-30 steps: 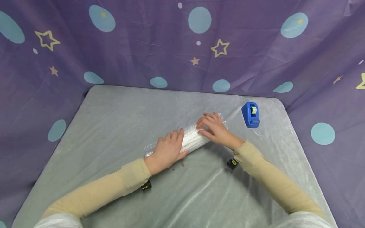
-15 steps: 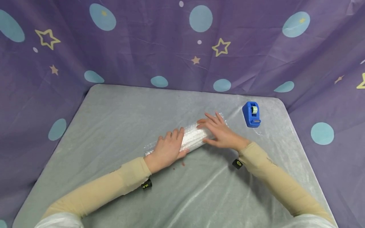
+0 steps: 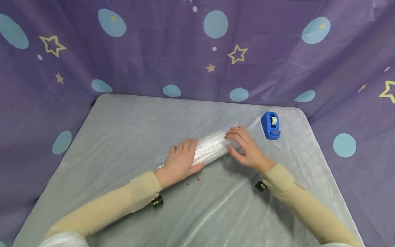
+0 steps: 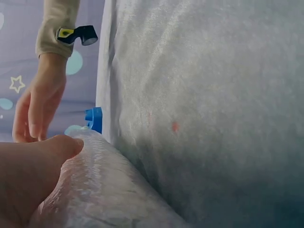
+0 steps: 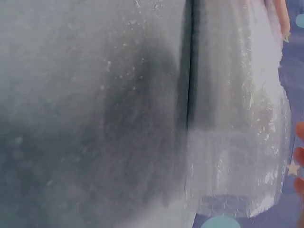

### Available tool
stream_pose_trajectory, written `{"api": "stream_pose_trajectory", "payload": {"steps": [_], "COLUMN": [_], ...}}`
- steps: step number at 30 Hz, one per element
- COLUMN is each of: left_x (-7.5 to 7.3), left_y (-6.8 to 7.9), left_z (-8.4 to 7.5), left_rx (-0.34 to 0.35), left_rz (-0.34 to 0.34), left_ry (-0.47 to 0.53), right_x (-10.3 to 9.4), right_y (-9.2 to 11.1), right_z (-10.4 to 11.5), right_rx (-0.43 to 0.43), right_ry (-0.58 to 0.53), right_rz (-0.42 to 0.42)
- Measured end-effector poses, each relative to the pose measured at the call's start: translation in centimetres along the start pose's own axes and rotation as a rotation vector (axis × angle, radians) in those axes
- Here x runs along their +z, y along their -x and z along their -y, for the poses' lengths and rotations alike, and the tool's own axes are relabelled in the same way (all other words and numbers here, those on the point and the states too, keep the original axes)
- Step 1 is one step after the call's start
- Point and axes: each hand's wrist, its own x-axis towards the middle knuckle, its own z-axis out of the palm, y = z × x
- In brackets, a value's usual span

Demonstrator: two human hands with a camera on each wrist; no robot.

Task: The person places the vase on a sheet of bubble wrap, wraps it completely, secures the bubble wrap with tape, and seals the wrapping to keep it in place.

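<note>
A roll of clear bubble wrap [image 3: 211, 149] lies slantwise across the middle of the table; what may be inside it cannot be made out. My left hand [image 3: 179, 161] grips its left part, fingers over the top and thumb along the near side. In the left wrist view the thumb [image 4: 71, 146] presses on the shiny bubble wrap [image 4: 102, 180]. My right hand [image 3: 247, 149] hovers at the roll's right end, its fingers loosely bent and holding nothing. In the right wrist view those fingertips [image 5: 299, 154] stand apart from the bubble wrap [image 5: 228, 95].
A blue tape dispenser [image 3: 270, 126] with a roll of tape stands at the back right of the table. Grey cloth covers the table [image 3: 135, 120]. A purple curtain [image 3: 172, 44] with stars and dots hangs behind it. Small reddish specks [image 3: 198, 179] mark the cloth near the left hand.
My right hand has slid to the right along the roll towards its end and come off the middle part. The left hand has kept its grip in nearly the same place.
</note>
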Motion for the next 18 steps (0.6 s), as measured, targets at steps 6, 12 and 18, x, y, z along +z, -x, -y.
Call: {"api": "stream_pose_trajectory", "payload": {"steps": [6, 12, 18], "left_x": [-1.0, -2.6, -3.1], "left_y": [0.0, 0.3, 0.7], "left_z": [-0.2, 0.0, 1.3], "left_rx": [-0.007, -0.017, -0.024], "left_rz": [0.048, 0.167, 0.227], "left_ry": [0.137, 0.229, 0.265], "right_x": [-1.0, -1.6, -1.9], "right_y": [1.3, 2.8, 3.8], "right_z": [0.1, 0.2, 0.1], "right_rx": [0.069, 0.166, 0.239], "right_ry": [0.015, 0.017, 0.013], "right_rz": [-0.137, -0.111, -0.063]}}
